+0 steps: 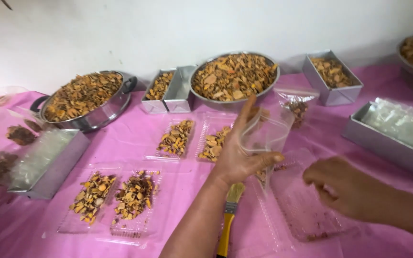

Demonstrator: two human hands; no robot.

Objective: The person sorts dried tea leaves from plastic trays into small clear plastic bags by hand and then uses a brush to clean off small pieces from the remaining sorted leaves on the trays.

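Left hand (233,160): you pinch a clear plastic bag (266,131) upright above the pink table (135,129) | Right hand (331,184): your fingers curl loosely, empty, over a clear tray (307,210) | paintbrush (229,215) below your left wrist

Bare pink tablecloth (135,126) leaves a passage between the steel pot (84,100) and filled plastic trays (175,138); a paintbrush (229,217) blocks the near edge.
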